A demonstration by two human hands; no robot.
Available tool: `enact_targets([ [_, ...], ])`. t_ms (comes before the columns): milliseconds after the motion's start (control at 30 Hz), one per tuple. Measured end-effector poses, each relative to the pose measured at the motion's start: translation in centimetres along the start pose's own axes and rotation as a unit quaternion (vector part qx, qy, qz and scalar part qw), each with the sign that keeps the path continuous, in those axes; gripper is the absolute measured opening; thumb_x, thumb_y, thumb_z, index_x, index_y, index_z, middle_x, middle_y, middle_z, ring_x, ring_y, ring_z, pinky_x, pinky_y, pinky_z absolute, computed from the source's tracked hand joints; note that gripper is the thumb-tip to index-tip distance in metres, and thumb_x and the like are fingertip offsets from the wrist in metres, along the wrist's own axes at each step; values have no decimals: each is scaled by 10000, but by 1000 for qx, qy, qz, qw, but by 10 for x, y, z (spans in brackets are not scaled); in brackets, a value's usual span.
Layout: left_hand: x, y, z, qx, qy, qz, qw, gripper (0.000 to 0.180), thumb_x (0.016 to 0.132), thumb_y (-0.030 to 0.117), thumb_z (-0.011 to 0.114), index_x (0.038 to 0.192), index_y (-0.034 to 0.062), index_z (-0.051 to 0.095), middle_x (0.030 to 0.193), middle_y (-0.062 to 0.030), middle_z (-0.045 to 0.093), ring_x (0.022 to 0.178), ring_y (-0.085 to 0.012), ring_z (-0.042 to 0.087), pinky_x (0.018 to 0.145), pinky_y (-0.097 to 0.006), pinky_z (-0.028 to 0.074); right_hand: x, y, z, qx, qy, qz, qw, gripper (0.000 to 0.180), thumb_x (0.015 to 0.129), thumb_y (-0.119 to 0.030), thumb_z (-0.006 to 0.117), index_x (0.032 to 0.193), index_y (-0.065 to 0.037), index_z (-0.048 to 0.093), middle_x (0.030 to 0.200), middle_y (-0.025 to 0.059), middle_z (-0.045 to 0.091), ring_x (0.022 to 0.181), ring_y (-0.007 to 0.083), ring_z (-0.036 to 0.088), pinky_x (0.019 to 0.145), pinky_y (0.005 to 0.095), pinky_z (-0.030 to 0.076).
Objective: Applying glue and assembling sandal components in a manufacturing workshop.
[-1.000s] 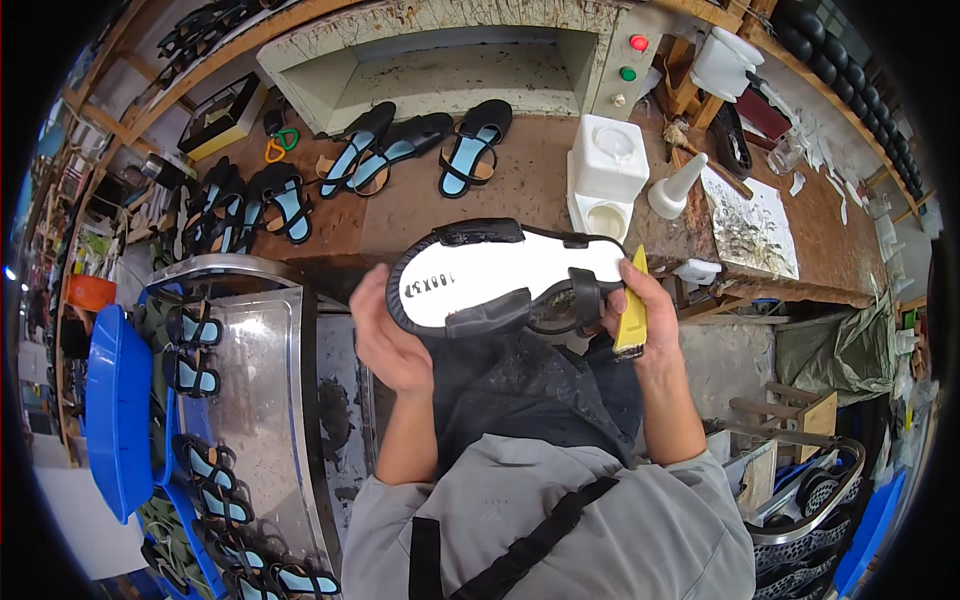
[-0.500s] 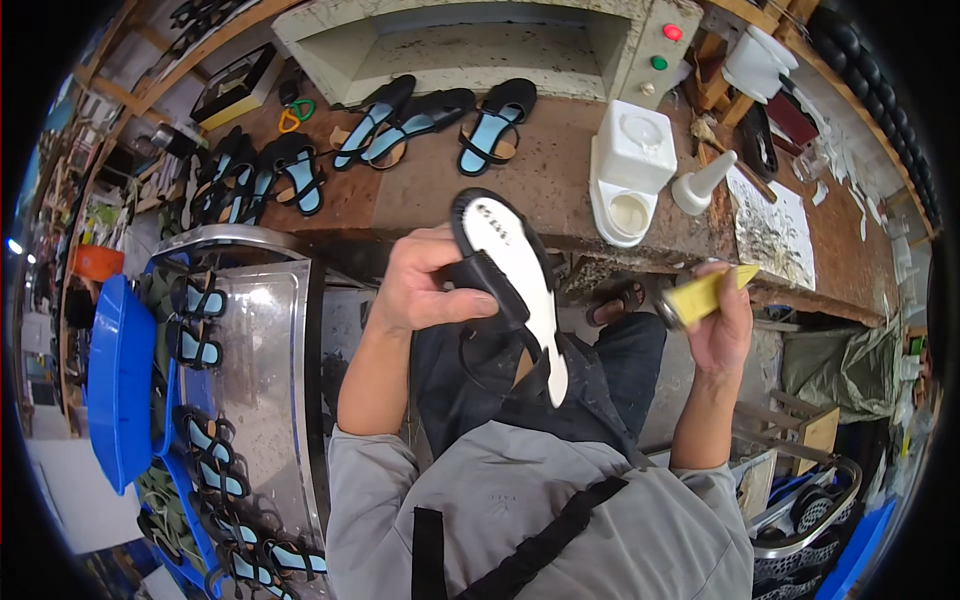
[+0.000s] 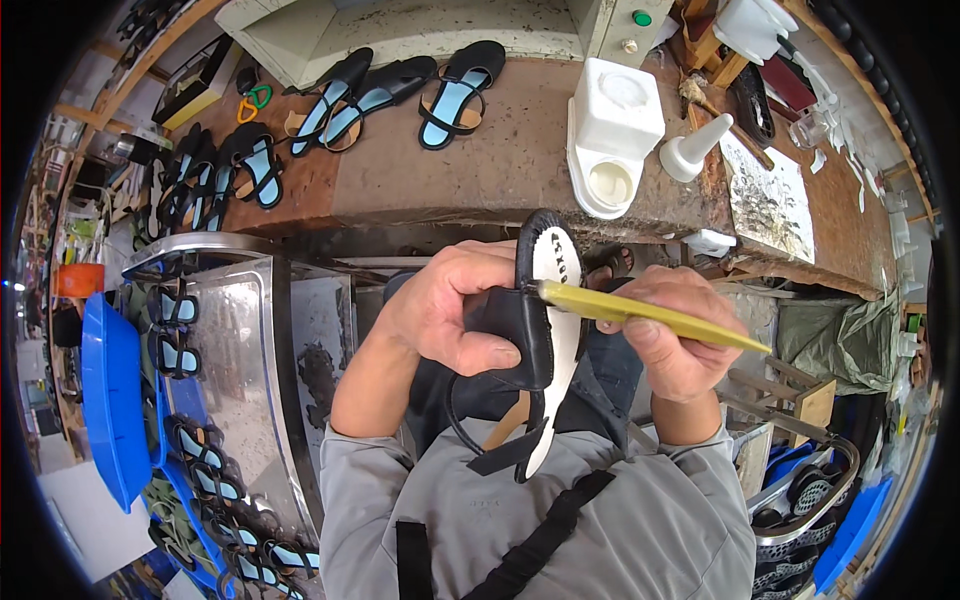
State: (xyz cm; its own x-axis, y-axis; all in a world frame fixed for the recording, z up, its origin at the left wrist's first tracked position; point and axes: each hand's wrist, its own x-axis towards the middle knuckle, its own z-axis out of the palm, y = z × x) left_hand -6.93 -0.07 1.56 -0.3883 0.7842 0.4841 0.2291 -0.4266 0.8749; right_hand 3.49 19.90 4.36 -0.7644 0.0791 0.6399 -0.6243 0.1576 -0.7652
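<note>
My left hand point(image 3: 450, 310) grips a black sandal point(image 3: 517, 335) by its upper, sole side turned up. Its white underside point(image 3: 568, 345) shows, with dark print near the toe, while the loose straps hang below. In my right hand point(image 3: 685, 345) is a flat yellow-handled brush point(image 3: 625, 305), pinched between thumb and fingers. The brush's tip meets the sandal where the black upper folds onto the white underside; its bristles hardly show from this angle.
On the brown bench are several black sandals point(image 3: 455, 95) with blue insoles, a white pot point(image 3: 620, 110), a cone-nozzled white bottle point(image 3: 697, 148) and marked paper point(image 3: 768, 195). A metal-topped trolley point(image 3: 235, 345) and a blue tray point(image 3: 112, 400) stand left. Orange-green scissors point(image 3: 254, 102) lie behind.
My right hand has swung the brush leftward from beside the bench edge onto the sandal. The sandal has shifted slightly right and down, still in my left hand. The view has moved too.
</note>
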Motion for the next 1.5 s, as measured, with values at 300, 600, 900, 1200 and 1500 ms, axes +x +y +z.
enact_targets([
  [300, 4, -4, 7, -3, 75, -8, 997, 511, 631, 333, 718, 892, -91, 604, 812, -144, 633, 709, -208, 609, 657, -289, 460, -2, -3, -2, -31, -20, -28, 999, 172, 676, 24, 705, 820, 70, 623, 736, 162, 643, 628, 223, 635, 550, 284, 493],
  [600, 5, 1, 0, -33, 3, -42, 999, 505, 667, 203, 701, 1061, -86, 572, 1009, -150, 618, 913, -187, 585, 816, -278, 446, -12, -3, -2, -8, -24, -61, 998, 166, 673, 30, 699, 807, 81, 615, 704, 157, 631, 597, 246, 645, 482, 285, 482],
  [900, 4, 8, 13, -80, 133, -109, 982, 570, 607, 363, 711, 918, -102, 603, 832, -130, 651, 730, -180, 623, 685, -258, 465, -23, -4, -3, 9, -29, -80, 996, 176, 676, 10, 709, 815, 68, 619, 715, 149, 626, 607, 251, 657, 471, 296, 498],
  [1200, 9, 8, 10, -62, 99, -60, 991, 528, 615, 341, 713, 891, -95, 604, 839, -149, 645, 731, -207, 622, 679, -275, 460, -29, -9, -14, 36, -49, -66, 996, 152, 692, -36, 700, 796, 51, 630, 698, 149, 643, 558, 229, 630, 468, 287, 488],
  [1500, 13, 28, 13, 81, -14, 34, 996, 343, 586, 164, 628, 864, -37, 618, 864, -162, 610, 783, -331, 579, 744, -368, 456, 12, -3, -12, 44, -8, -36, 998, 150, 697, -34, 703, 804, 48, 638, 712, 143, 648, 585, 208, 606, 536, 297, 486],
])
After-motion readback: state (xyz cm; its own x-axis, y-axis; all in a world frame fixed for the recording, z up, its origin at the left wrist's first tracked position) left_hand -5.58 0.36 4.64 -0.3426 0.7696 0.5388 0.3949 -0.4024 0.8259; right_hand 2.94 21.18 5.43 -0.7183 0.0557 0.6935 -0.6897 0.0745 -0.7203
